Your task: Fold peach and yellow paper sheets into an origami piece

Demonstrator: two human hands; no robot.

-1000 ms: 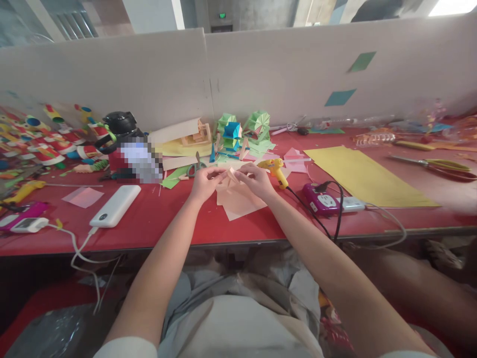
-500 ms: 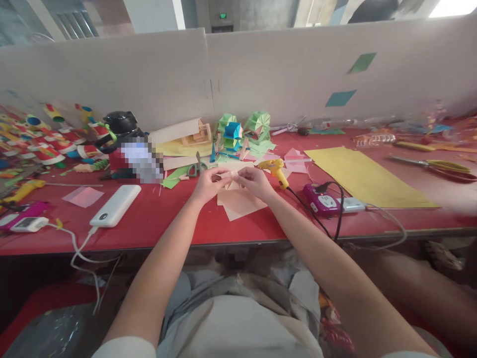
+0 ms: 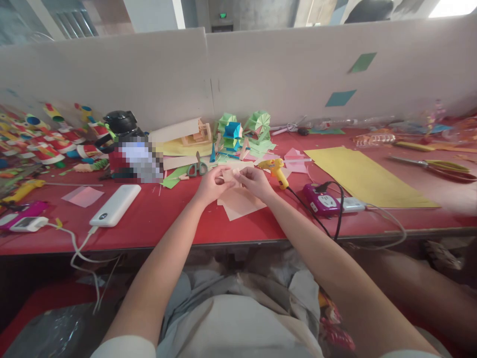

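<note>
Between both hands is a small piece of pale peach paper (image 3: 230,176), partly covered by fingers. My left hand (image 3: 211,187) pinches its left side, and my right hand (image 3: 255,183) grips the right side. Beneath them, larger peach paper sheets (image 3: 238,204) lie on the red table (image 3: 179,209). A yellow glue gun (image 3: 276,170) rests just right of my right hand. Grey-green scissors (image 3: 197,169) are beyond my left hand. Behind stand folded green paper shapes (image 3: 258,125) and a blue one (image 3: 233,131).
To the right are a purple power socket (image 3: 323,200) with cables, a yellow sheet (image 3: 368,179) and large scissors (image 3: 436,166). On the left lie a white power bank (image 3: 116,206), a pink paper square (image 3: 82,196) and a black-lidded bottle (image 3: 121,123). A pale partition (image 3: 149,74) closes the back.
The small paper has been turned between my fingers, and a flatter face of it now shows. My left fingers have shifted their hold slightly. The other table items stay put.
</note>
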